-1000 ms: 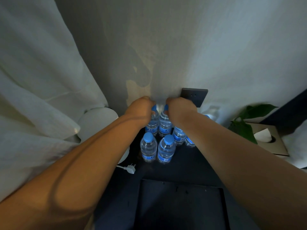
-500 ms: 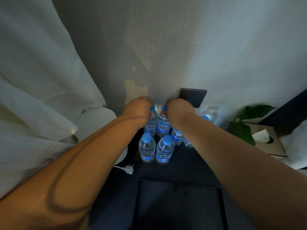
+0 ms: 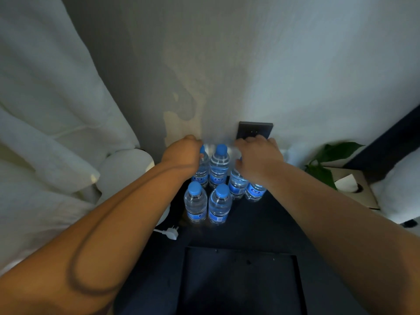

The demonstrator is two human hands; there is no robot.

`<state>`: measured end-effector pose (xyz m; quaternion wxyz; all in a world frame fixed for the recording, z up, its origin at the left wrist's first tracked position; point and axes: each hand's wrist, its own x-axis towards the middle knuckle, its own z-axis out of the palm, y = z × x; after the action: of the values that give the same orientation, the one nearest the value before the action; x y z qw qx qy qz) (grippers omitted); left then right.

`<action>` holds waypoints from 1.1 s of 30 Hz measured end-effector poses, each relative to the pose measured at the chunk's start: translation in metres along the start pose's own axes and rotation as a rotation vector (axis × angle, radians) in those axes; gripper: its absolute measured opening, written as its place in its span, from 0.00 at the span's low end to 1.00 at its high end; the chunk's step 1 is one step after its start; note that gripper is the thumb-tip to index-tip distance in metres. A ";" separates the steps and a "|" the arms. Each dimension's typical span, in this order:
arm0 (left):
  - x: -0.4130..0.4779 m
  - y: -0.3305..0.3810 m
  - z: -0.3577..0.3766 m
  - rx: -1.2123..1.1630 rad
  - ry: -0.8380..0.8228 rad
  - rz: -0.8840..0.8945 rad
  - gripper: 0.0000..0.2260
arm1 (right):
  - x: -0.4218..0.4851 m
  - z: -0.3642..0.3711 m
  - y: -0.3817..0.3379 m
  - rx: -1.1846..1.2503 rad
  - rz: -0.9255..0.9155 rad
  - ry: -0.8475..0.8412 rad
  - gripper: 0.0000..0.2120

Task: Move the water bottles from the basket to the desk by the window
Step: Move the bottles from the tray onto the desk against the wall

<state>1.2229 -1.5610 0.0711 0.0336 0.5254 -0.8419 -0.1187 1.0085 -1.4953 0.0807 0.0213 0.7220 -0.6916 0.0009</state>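
Six bottles [image 3: 219,205], clear ribbed plastic with round blue caps and blue labels, are stood upright in a tight cluster on the dark matte surface [image 3: 261,226], close to the wall [image 3: 227,64]. Left grip [image 3: 181,153] is curled round the cap of the back-left bottle [image 3: 201,176]. Right grip [image 3: 259,160] is laid over the right-hand pair; clamped or not cannot be told. The left side is crowded by a soft curtain [image 3: 56,110]. A socket plate [image 3: 254,130] is seen just behind the right grip. A strip of bare surface is seen between the cluster and a recessed rectangular panel [image 3: 238,280].
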 end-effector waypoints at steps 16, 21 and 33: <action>-0.033 0.011 0.015 -0.040 0.164 0.064 0.22 | 0.007 -0.002 0.004 -0.127 0.004 -0.093 0.08; -0.029 0.012 0.022 -0.025 0.097 0.141 0.26 | 0.009 0.000 0.008 -0.033 0.036 -0.083 0.10; 0.007 0.026 0.010 0.020 0.223 0.048 0.22 | 0.006 -0.001 0.009 0.098 0.064 -0.168 0.11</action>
<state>1.1948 -1.5546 0.0667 0.1245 0.5154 -0.8464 -0.0504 0.9997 -1.5018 0.0821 -0.0721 0.6973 -0.7127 -0.0252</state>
